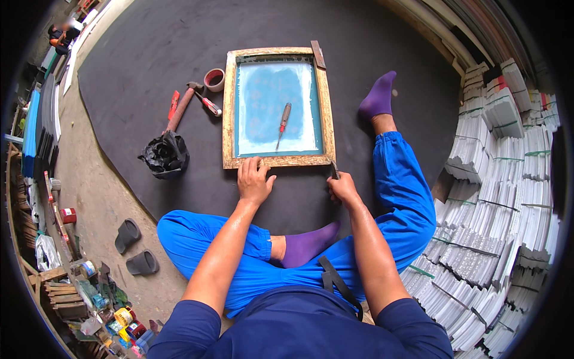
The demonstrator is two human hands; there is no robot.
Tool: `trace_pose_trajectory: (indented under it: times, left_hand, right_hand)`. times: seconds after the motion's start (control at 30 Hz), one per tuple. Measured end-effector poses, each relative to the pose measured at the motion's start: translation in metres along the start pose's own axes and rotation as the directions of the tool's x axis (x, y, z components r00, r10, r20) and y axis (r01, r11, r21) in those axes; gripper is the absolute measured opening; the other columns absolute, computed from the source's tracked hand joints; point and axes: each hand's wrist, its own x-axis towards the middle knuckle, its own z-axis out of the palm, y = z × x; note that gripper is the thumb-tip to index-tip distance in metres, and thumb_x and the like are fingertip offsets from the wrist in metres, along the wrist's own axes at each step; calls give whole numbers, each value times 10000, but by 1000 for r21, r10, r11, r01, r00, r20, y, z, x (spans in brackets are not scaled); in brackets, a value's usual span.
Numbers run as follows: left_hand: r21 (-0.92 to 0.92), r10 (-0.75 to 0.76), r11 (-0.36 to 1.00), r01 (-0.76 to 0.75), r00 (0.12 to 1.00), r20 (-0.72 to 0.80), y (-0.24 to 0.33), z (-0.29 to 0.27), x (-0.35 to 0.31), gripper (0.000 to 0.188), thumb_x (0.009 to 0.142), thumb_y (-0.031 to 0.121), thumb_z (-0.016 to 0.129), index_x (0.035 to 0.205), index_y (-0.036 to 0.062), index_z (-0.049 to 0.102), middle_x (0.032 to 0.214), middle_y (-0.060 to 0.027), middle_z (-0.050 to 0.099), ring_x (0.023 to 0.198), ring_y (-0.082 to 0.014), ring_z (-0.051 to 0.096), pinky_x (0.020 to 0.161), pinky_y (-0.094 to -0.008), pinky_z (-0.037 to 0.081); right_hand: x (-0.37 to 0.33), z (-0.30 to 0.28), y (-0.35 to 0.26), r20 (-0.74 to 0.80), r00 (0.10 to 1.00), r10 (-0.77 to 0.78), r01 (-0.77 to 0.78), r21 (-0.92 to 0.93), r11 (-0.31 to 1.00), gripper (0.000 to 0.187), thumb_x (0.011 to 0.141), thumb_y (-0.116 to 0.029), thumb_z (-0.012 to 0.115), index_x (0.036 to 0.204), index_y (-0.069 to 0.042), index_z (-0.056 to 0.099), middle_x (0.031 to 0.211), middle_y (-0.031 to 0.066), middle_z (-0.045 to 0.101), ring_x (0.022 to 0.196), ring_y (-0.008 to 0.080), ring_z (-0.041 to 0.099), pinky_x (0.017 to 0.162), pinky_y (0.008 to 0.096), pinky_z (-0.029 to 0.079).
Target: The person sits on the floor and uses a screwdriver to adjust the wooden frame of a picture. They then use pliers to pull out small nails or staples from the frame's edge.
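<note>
A wooden frame point(229, 107) with a pale blue mesh screen lies flat on a dark floor mat point(143, 54) in front of me. A red-handled screwdriver point(284, 122) rests on the mesh. My left hand point(253, 180) presses flat on the frame's near edge. My right hand point(344, 190) grips a small dark tool point(333, 170) at the frame's near right corner. A flat metal piece point(317, 54) lies across the far right corner.
Left of the frame lie a tape roll point(214, 79), a hammer point(181, 107), a red cutter point(173, 105), a red-handled tool point(210, 106) and a black bag point(164, 155). Sandals point(134, 248) sit near left. Stacked white bundles point(496, 197) rise on the right.
</note>
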Motion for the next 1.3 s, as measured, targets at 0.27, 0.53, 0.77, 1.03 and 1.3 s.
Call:
trace_pose_trajectory:
  times: [0.27, 0.53, 0.77, 1.03, 1.3]
  left_hand:
    - [-10, 120, 993, -120, 992, -47, 20, -6, 13, 312, 748, 269, 865, 1020, 151, 770, 1169, -55, 650, 1212, -282, 556, 1051, -473, 413]
    - [-171, 247, 957, -235, 968, 51, 45, 10, 11, 214, 774, 184, 814, 981, 136, 790, 904, -10, 730, 962, -224, 652, 925, -405, 480]
    - [-144, 170, 978, -154, 980, 105, 36, 19, -3, 90, 835, 230, 782, 830, 141, 795, 800, -20, 727, 837, -220, 665, 811, -389, 485]
    - [109, -154, 986, 124, 928, 339, 3, -3, -17, 223, 874, 382, 765, 863, 166, 821, 859, -61, 763, 853, -258, 735, 792, -414, 533]
    - [313, -456, 885, 346, 782, 425, -17, -35, -14, 358, 826, 509, 804, 843, 151, 819, 865, -97, 776, 832, -292, 757, 749, -436, 578]
  right_hand:
    - [-4, 9, 3, 325, 939, -114, 70, 143, 987, 173, 881, -53, 589, 1044, -14, 631, 700, 96, 644, 523, 188, 622, 451, 345, 512]
    - [-28, 39, -6, 488, 868, -90, 102, 2, 995, 176, 874, -61, 606, 1033, 3, 645, 733, 118, 685, 573, 196, 678, 479, 330, 534]
    - [-27, 40, -1, 582, 811, -57, 47, 32, 998, 436, 885, -53, 638, 1304, 58, 595, 866, 126, 713, 722, 200, 723, 609, 332, 578]
    - [-9, 3, -9, 134, 989, -59, 75, -117, 990, 226, 875, -105, 678, 1048, 31, 625, 805, 101, 671, 688, 186, 683, 632, 370, 543]
    - [4, -16, -19, -11, 998, -69, 65, -198, 978, 193, 790, -90, 576, 782, 89, 649, 700, 208, 686, 648, 342, 718, 597, 467, 555]
